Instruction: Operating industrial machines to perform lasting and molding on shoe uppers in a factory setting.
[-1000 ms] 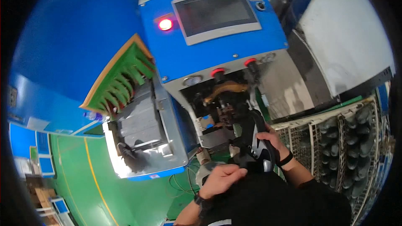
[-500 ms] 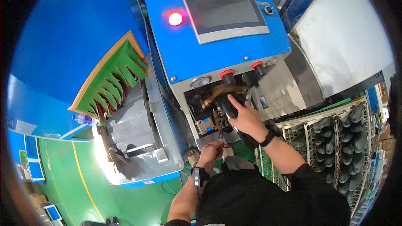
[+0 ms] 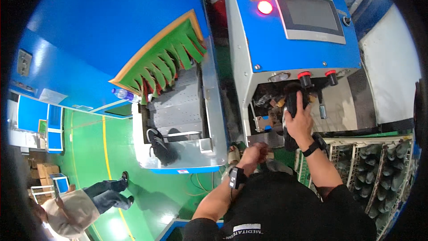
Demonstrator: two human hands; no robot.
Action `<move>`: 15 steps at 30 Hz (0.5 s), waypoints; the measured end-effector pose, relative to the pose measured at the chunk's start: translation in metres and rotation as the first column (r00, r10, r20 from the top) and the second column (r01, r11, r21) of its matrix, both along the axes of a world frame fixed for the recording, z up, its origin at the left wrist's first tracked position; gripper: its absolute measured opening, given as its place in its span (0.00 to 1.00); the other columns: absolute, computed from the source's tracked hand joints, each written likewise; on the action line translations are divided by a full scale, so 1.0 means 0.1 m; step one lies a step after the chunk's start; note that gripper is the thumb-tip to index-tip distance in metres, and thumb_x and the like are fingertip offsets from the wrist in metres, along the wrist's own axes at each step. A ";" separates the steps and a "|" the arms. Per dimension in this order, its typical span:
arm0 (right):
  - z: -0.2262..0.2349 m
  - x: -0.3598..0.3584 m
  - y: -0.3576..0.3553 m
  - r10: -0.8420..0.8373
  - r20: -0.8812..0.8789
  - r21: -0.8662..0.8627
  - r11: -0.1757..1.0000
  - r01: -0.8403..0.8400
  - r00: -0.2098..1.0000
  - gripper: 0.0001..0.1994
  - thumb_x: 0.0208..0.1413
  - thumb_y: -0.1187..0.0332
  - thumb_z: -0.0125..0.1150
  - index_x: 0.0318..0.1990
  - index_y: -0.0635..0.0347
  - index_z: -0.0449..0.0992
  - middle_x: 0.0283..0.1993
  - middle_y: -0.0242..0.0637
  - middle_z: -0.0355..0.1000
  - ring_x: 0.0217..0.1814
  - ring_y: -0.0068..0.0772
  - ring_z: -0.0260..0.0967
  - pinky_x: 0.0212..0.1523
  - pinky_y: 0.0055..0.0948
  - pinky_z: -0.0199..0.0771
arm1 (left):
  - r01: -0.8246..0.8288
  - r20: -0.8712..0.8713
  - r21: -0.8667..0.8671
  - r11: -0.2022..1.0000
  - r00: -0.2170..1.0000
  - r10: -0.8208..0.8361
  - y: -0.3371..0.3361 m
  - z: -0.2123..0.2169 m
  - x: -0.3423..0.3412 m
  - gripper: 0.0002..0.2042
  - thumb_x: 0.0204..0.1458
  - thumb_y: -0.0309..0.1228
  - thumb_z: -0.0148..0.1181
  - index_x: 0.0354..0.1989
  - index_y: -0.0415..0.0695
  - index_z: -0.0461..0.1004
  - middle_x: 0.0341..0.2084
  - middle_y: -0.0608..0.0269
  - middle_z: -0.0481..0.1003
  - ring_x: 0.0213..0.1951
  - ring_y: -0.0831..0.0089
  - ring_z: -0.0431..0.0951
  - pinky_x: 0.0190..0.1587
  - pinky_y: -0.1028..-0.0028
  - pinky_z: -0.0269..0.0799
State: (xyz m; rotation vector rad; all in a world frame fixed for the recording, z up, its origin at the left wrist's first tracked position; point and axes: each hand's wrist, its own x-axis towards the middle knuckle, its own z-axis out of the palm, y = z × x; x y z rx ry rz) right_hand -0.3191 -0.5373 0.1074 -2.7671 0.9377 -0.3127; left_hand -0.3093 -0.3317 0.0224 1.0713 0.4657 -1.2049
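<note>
**Black shoe [image 3: 290, 103] at the blue machine [image 3: 276, 56], not yet released**

The right hand [image 3: 301, 124] gripped the black shoe at the front opening, right of the frame's centre: apparently brought into place, but not let go. Below, the left hand [image 3: 254, 155] was curled; whether it held anything could not be told. Left of centre, a second shoe [image 3: 160, 147] sat untouched on the conveyor's metal end [image 3: 191, 155].
</note>
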 end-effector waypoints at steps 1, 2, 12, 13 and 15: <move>-0.05 -0.07 0.00 -0.006 0.083 -0.094 0.995 0.014 0.997 0.41 0.58 0.56 0.61 0.76 0.41 0.46 0.51 0.73 0.64 0.39 0.69 0.73 0.35 0.53 0.76 | 0.075 0.009 -0.032 0.997 0.997 -0.075 0.00 0.09 -0.03 0.13 0.64 0.36 0.49 0.37 0.41 0.77 0.27 0.65 0.76 0.26 0.73 0.72 0.29 0.71 0.65; 0.05 -0.11 0.03 -0.040 0.082 0.046 0.998 0.036 0.996 0.42 0.56 0.58 0.63 0.76 0.43 0.46 0.54 0.73 0.62 0.45 0.72 0.71 0.40 0.54 0.76 | 0.144 0.019 -0.055 0.988 0.989 -0.143 0.01 0.17 -0.03 0.13 0.64 0.37 0.49 0.38 0.41 0.77 0.28 0.65 0.76 0.27 0.74 0.73 0.30 0.71 0.66; 0.66 -1.71 0.55 0.429 -0.068 0.128 0.899 -0.419 0.901 0.41 0.47 0.65 0.72 0.71 0.55 0.60 0.57 0.62 0.66 0.52 0.64 0.72 0.49 0.46 0.76 | 0.351 -0.156 -0.464 0.813 0.872 -0.465 -0.08 0.48 -0.17 0.34 0.59 0.66 0.46 0.54 0.44 0.70 0.42 0.59 0.78 0.36 0.70 0.79 0.38 0.73 0.75; 0.72 -1.74 0.57 0.398 -0.073 0.126 0.913 -0.387 0.915 0.41 0.47 0.65 0.72 0.71 0.55 0.60 0.57 0.62 0.66 0.52 0.64 0.72 0.49 0.46 0.76 | 0.435 -0.149 -0.453 0.778 0.824 -0.547 -0.10 0.40 -0.25 0.34 0.59 0.66 0.45 0.53 0.45 0.72 0.43 0.59 0.78 0.37 0.71 0.79 0.39 0.72 0.75; 0.87 -1.77 0.53 0.203 0.121 0.700 0.676 -0.228 0.972 0.39 0.52 0.64 0.70 0.72 0.57 0.58 0.57 0.59 0.69 0.51 0.49 0.75 0.48 0.38 0.76 | 0.568 -0.115 -0.432 0.701 0.736 -0.667 -0.10 0.16 -0.35 0.30 0.60 0.62 0.48 0.51 0.47 0.76 0.45 0.61 0.78 0.37 0.76 0.78 0.40 0.74 0.75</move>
